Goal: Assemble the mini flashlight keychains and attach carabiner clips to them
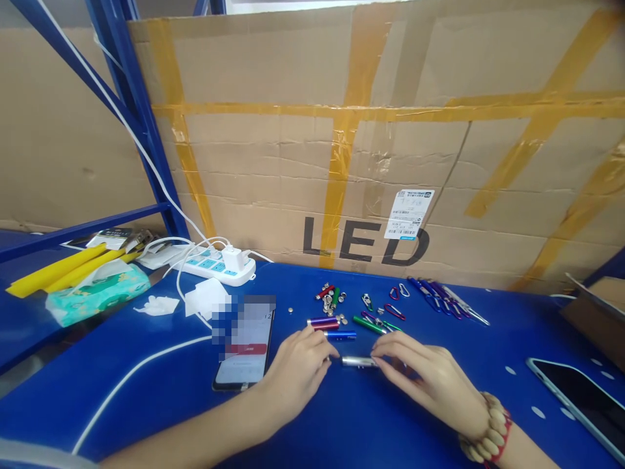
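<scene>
My left hand [297,371] and my right hand [430,378] meet over the blue table [161,384], each pinching one end of a small silver tube [359,361] that looks like a mini flashlight body. The right wrist wears a bead bracelet [488,433]. Just beyond the hands lie a blue tube [340,335], a purple tube [323,322], a green tube [368,324], and several small metal parts and button cells [332,298].
A phone [244,352] with a lit screen lies left of my left hand, a white cable beside it. Coloured carabiner clips [442,298] lie further back. A power strip [215,264], tissue pack [97,290], second phone [581,400] and taped cardboard wall [371,150] surround the area.
</scene>
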`<state>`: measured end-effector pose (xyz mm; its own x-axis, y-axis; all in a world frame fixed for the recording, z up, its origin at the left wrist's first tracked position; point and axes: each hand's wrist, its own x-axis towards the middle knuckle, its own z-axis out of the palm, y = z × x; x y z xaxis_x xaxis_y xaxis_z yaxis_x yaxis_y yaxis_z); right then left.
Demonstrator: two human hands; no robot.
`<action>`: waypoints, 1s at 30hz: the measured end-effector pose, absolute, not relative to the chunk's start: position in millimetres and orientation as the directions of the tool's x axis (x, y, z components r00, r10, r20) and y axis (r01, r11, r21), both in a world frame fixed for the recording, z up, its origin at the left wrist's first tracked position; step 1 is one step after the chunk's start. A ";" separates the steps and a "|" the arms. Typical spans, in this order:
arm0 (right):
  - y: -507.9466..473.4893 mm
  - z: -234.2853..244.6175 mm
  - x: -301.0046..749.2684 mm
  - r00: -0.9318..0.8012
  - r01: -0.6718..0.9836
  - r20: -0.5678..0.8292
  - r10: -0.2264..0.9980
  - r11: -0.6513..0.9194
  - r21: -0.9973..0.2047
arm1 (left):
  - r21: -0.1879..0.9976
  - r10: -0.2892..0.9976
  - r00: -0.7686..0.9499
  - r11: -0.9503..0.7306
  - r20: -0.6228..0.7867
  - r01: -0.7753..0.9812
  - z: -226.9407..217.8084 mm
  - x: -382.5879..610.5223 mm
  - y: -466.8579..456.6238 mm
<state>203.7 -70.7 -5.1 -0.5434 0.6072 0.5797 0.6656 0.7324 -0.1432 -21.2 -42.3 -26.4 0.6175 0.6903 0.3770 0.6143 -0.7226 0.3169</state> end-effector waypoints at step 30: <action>-68.6 -11.4 211.4 -0.415 0.779 0.484 0.771 0.575 -0.249 | 0.426 0.708 0.603 -0.705 0.368 0.568 -26.8 -14.5 -47.6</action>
<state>211.4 -68.6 -11.4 -0.4148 0.7707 0.4837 0.7791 0.5754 -0.2487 -14.5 -47.6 -26.8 0.6025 0.7080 0.3684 0.5677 -0.7047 0.4257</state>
